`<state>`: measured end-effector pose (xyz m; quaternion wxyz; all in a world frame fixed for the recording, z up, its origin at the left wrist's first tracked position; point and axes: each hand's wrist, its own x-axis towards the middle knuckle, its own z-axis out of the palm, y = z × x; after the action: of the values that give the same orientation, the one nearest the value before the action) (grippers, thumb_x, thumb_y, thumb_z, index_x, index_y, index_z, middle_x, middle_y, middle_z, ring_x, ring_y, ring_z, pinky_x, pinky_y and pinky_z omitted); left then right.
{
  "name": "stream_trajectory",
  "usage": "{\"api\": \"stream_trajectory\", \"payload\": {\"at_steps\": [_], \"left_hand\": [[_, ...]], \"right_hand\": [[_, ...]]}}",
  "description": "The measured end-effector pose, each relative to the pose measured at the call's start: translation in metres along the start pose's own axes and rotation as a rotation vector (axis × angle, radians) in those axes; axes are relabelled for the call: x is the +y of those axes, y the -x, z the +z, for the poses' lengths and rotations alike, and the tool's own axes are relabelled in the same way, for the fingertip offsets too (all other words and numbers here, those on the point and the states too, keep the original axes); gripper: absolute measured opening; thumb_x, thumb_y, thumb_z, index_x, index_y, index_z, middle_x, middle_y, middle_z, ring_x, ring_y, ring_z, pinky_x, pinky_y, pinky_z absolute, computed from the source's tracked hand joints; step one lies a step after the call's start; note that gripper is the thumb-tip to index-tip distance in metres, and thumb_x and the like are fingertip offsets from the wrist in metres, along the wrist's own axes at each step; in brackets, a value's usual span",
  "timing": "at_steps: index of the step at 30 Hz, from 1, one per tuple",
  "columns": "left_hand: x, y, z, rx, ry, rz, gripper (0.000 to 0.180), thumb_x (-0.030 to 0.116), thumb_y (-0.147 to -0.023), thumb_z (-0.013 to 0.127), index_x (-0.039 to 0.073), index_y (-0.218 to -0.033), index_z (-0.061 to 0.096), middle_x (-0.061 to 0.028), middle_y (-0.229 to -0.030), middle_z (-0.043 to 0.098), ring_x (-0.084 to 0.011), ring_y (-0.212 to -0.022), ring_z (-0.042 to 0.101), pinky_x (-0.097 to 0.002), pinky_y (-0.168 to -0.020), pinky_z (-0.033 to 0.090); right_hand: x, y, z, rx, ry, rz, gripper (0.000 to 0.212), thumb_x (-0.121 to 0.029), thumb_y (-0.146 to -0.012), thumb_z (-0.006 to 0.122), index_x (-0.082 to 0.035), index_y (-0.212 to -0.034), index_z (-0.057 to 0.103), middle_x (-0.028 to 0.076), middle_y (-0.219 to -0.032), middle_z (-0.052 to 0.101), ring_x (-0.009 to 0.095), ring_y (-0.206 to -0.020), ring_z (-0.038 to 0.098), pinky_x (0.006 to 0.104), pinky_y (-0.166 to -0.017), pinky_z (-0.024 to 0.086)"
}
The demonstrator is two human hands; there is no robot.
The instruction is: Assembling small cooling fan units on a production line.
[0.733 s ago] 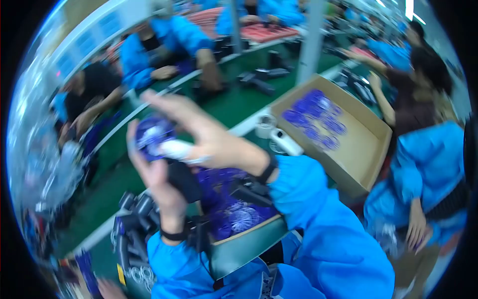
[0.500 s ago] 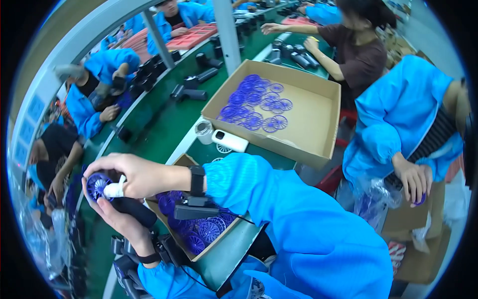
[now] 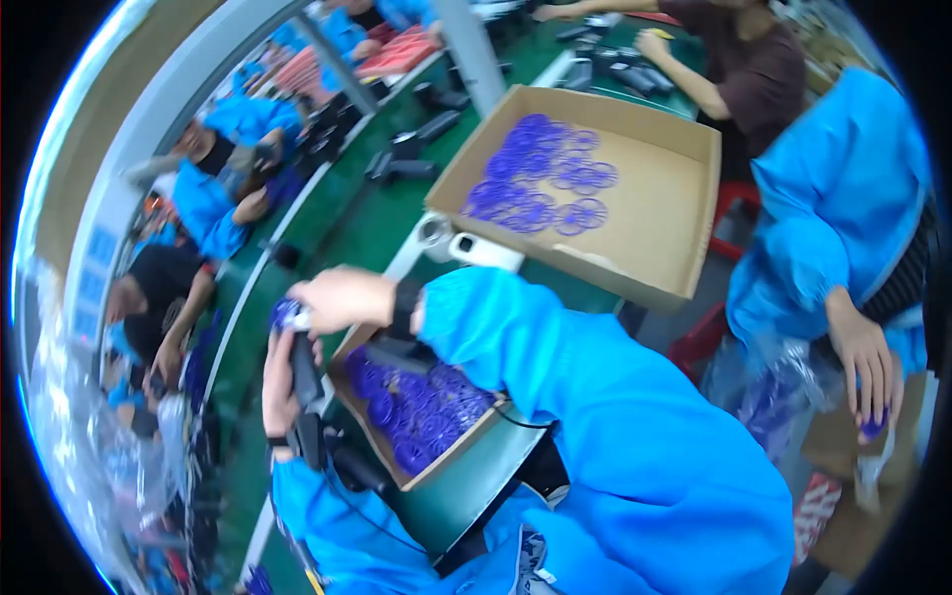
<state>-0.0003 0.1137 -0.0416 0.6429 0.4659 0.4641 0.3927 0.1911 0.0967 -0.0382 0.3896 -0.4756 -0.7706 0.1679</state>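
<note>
My left hand [image 3: 280,389] wraps round the dark handle of a black handheld device [image 3: 306,375], held tilted over the green belt. At its upper end shows a purple spoked grille [image 3: 282,313], partly covered by fingers. My right hand [image 3: 347,296] is closed at that end, its fingertips against the grille and a small white piece; motion blur hides exactly what it grips. Below my right wrist, a shallow cardboard tray [image 3: 375,443] holds many purple spoked grilles [image 3: 426,412]. Black straps with small dark boxes sit on both wrists.
A large cardboard box [image 3: 650,198] with purple grilles stands beyond my right arm. By it are a clear round jar [image 3: 433,236] and a white device [image 3: 486,251]. Black device bodies [image 3: 407,167] lie along the green belt [image 3: 327,223]. Close on the right, a co-worker's hand [image 3: 865,362] holds something purple.
The view has shifted, so the boxes and belt appear farther right. My hands have drawn together round the device's upper end, and the grille has turned mostly out of sight.
</note>
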Motion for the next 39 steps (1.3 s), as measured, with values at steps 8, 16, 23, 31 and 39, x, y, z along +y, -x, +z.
{"api": "stream_trajectory", "payload": {"at_steps": [8, 16, 23, 31, 39], "left_hand": [[0.004, -0.095, -0.098, 0.260, -1.057, 0.369, 0.047, 0.013, -0.086, 0.054, 0.005, -0.132, 0.049, -0.0149, -0.099, 0.065, -0.0252, -0.086, 0.063, -0.0319, -0.074, 0.049], [0.060, -0.196, 0.067, -0.310, -1.267, 0.099, 0.047, 0.026, -0.091, 0.050, 0.014, -0.136, 0.044, -0.0032, -0.075, 0.058, -0.0133, -0.054, 0.054, -0.0270, -0.042, 0.043], [0.007, -0.247, 0.202, -0.365, -1.460, 0.176, 0.043, 0.042, -0.096, 0.041, 0.019, -0.132, 0.046, -0.0086, -0.081, 0.061, -0.0178, -0.055, 0.059, -0.0310, -0.044, 0.050], [-0.023, -0.309, 0.150, -0.269, -1.269, 0.154, 0.033, 0.030, -0.092, 0.046, 0.005, -0.113, 0.050, -0.0111, -0.087, 0.057, -0.0227, -0.071, 0.062, -0.0362, -0.050, 0.054], [0.034, -0.227, 0.078, -0.271, -1.220, 0.751, 0.019, 0.014, -0.087, 0.052, 0.006, -0.103, 0.048, -0.0074, -0.088, 0.052, -0.0168, -0.077, 0.055, -0.0299, -0.061, 0.048]], "right_hand": [[-0.005, 0.025, 0.025, -0.294, 0.404, -0.209, 0.020, -0.018, -0.056, 0.070, -0.007, -0.072, 0.071, 0.013, -0.074, 0.067, 0.033, -0.070, 0.064, 0.0417, -0.064, 0.052], [-0.004, 0.054, 0.052, -0.551, 0.021, -0.558, 0.018, -0.023, -0.062, 0.073, -0.017, -0.079, 0.072, 0.009, -0.071, 0.066, 0.031, -0.069, 0.063, 0.0455, -0.058, 0.049], [0.038, 0.041, 0.123, -0.086, -0.133, -0.674, 0.039, -0.031, -0.066, 0.075, -0.017, -0.102, 0.070, 0.010, -0.106, 0.067, 0.030, -0.102, 0.060, 0.0382, -0.084, 0.049], [0.048, 0.049, 0.098, -0.421, 0.058, -0.539, 0.039, -0.034, -0.068, 0.074, -0.016, -0.102, 0.070, 0.010, -0.109, 0.066, 0.030, -0.102, 0.060, 0.0382, -0.085, 0.048], [0.000, 0.021, 0.077, -0.714, 0.294, -0.593, 0.039, -0.037, -0.070, 0.074, -0.015, -0.102, 0.070, 0.010, -0.112, 0.065, 0.030, -0.101, 0.060, 0.0382, -0.085, 0.047]]}}
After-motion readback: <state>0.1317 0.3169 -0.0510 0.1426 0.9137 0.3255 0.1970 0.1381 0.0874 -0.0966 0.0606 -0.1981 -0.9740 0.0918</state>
